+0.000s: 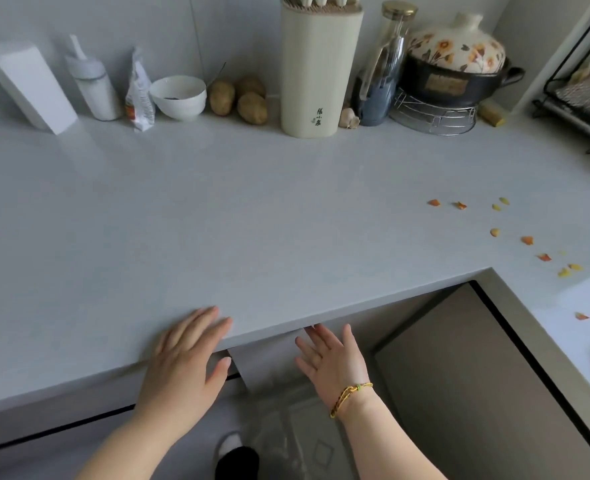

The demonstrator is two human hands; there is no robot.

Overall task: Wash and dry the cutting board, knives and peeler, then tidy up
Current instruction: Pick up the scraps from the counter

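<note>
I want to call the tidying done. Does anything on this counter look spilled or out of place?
Yes. Small orange and yellow scraps lie scattered on the right part of the countertop, with one more apart, nearer the front. They look like leftover trimmings not yet wiped up. Nothing else stands out.

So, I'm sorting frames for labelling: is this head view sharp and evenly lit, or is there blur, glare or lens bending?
Head view: soft, even light, faint shadows; the countertop washes out pale at far right; wide-angle bending leans the white box and black rack outward; left hand and right hand slightly soft.
</note>
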